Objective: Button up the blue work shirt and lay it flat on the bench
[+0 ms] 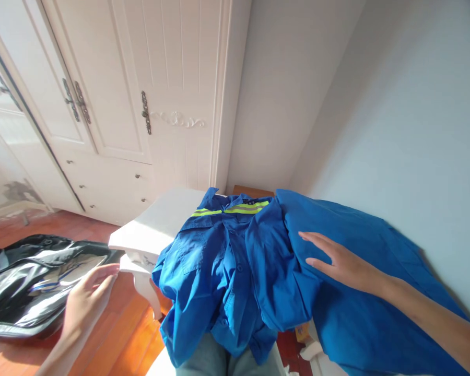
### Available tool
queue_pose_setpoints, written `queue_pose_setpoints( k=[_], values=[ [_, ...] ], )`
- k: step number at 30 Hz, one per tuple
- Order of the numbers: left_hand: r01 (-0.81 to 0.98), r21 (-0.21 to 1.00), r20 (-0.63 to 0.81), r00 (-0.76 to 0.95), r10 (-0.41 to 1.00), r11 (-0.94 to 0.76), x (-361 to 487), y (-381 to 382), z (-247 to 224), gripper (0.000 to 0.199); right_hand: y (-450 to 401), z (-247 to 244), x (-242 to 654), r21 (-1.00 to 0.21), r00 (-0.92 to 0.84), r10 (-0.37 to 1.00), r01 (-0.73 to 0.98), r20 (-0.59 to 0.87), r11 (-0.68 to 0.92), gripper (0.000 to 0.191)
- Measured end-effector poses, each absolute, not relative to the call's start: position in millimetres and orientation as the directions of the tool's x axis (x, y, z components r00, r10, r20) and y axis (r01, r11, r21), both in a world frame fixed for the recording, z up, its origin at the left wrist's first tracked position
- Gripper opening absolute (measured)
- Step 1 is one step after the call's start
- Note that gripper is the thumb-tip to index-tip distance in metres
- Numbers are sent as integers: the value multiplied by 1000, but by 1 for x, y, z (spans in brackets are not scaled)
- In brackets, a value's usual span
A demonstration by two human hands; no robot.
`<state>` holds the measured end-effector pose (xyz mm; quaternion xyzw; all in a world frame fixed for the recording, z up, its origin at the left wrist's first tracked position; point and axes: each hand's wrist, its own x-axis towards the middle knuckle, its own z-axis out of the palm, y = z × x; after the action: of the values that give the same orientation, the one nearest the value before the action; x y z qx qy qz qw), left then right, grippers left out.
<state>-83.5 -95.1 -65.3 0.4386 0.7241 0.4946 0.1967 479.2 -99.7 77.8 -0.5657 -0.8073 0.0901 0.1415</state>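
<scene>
A blue work jacket with buttons and a yellow-green reflective stripe lies crumpled on its front side up. It spreads over the edge of the white table and hangs down towards my knees. My right hand is over a large plain blue cloth beside the jacket, fingers apart and holding nothing; whether it touches the cloth I cannot tell. Off to the left, my left hand is in the air near the table's corner, empty, with fingers extended.
The white table has a curved leg. An open black suitcase with things inside lies on the wooden floor at left. A white wardrobe stands behind, and a grey-blue wall closes off the right.
</scene>
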Motion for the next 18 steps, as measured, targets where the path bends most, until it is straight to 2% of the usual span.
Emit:
queue_pose_setpoints(
  k=[3,6,10,15,16,18],
  values=[
    [271,945,-54,-426,903,184,-71,-110,-88,21,-123,79,495,-295,-248,962,916,116,272,64],
    [168,966,-142,-298,944,198,-50,-119,-104,35,-143,79,502,-276,-216,970,931,110,239,63],
    [167,972,-146,-134,980,168,-26,-124,-124,45,-163,75,504,-266,-189,979,942,80,204,63],
    [184,970,-161,-14,987,161,-6,-129,-148,51,-173,63,498,-244,-61,997,969,-47,48,88],
    [174,970,-168,-17,986,169,-3,-129,-151,55,-174,61,495,-239,-46,996,971,-75,27,92],
    [275,940,-180,-101,979,201,2,-126,-155,64,-175,56,489,-222,-30,991,975,-131,0,98]
  ],
)
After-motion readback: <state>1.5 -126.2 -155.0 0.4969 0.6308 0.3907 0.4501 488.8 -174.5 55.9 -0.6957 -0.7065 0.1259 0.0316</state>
